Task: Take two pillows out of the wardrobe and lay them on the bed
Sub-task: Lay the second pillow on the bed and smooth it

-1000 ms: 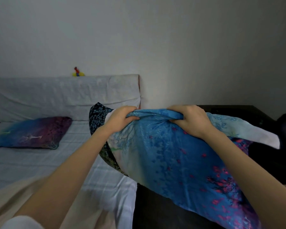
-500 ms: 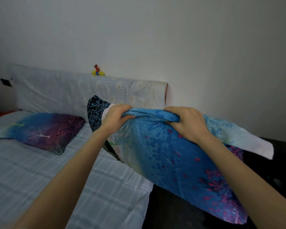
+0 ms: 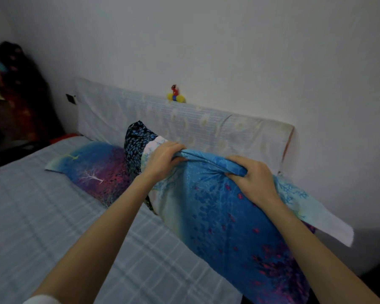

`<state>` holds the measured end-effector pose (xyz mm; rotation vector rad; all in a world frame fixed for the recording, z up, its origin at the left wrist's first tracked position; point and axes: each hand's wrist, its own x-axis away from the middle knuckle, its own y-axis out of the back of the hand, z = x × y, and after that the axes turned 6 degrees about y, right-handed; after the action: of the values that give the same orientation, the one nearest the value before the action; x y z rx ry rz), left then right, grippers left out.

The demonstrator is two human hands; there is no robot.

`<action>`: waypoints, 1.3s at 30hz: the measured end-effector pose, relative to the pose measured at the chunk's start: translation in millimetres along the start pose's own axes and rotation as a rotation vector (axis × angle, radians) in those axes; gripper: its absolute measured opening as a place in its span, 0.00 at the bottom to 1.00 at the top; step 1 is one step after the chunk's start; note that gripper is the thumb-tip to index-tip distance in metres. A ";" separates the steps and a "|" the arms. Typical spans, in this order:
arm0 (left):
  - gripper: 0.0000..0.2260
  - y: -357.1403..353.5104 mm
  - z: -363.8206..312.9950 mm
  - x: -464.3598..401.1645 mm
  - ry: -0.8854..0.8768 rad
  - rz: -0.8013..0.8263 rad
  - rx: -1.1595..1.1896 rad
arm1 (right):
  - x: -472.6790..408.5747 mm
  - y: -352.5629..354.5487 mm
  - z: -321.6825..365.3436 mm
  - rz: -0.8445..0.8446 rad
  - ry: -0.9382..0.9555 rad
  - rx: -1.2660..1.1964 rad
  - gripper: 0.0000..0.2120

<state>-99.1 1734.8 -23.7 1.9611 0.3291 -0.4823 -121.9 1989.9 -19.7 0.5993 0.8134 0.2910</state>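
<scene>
While both arms reach out over the bed (image 3: 53,227), the person holds the blue pillow (image 3: 224,218) up off the mattress by its top edge. The left hand (image 3: 162,161) has its fingers (image 3: 173,148) curled over a bunched fold of the cover near the pillow's upper left corner, and the right hand (image 3: 253,177) grips a second fold further along that same edge, fingers wrapped round the cloth. The pillow hangs tilted, its lower end toward the bed's right edge, with a loose pale flap trailing off to the right. A second pillow (image 3: 97,170), purple and blue with a white tree print, lies flat at the head of the bed, just beside the cloth-covered headboard (image 3: 206,126); the held pillow partly hides its right end. On the headboard's top edge sits a small red and yellow toy (image 3: 175,95). Dark clutter (image 3: 15,95) stands past the bed's far left corner.
</scene>
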 end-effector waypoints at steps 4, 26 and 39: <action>0.06 -14.3 37.7 -27.6 0.074 0.002 -0.079 | -39.1 -39.9 -39.5 0.030 -0.009 -0.130 0.14; 0.07 -90.7 213.5 -102.6 0.433 0.253 -0.556 | -144.4 -276.6 -219.2 0.383 -0.361 -0.888 0.19; 0.13 -325.5 322.3 -156.5 0.378 0.532 -0.371 | -88.0 -372.6 -370.4 0.267 -0.963 -0.688 0.14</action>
<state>-438.4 1576.7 -330.6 1.6743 0.1082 0.2805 -451.5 1795.3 -390.3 0.1355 -0.3111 0.4434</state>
